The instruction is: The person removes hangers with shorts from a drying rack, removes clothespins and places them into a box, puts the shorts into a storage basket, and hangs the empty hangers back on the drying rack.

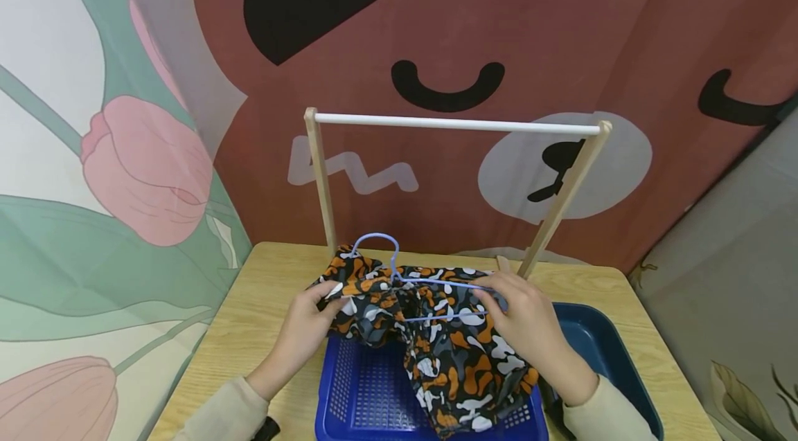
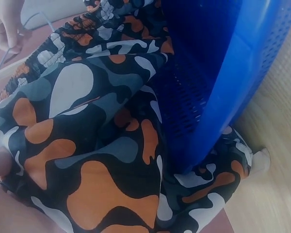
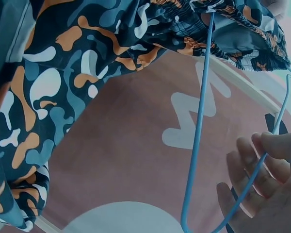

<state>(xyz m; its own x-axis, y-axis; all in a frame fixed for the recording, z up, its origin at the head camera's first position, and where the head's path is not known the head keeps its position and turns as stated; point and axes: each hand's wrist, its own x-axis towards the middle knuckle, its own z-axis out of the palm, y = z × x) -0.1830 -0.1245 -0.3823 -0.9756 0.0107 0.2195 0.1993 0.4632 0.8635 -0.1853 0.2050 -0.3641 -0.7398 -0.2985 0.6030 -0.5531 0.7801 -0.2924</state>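
Patterned cloth in black, orange, grey and white point(image 1: 464, 365) lies over the blue basket, with a light blue hanger point(image 1: 395, 254) at its top. In the head view my left hand point(image 1: 305, 323) pinches the cloth's left part. My right hand point(image 1: 526, 316) holds the right end of the hanger. The right wrist view shows the hanger point(image 3: 199, 121) partly inside the gathered waistband, its free end by my right hand point(image 3: 266, 184), thumb and fingers around the wire. At the left wrist view's edge, part of my left hand point(image 2: 14, 208) touches the cloth point(image 2: 102, 189).
A blue perforated basket point(image 1: 368, 385) sits on the wooden table point(image 1: 249, 309). Behind it stands a wooden rack with a white rod point(image 1: 449, 123). A dark teal tray point(image 1: 598, 330) is at the right, partly behind my right arm. A printed curtain hangs behind.
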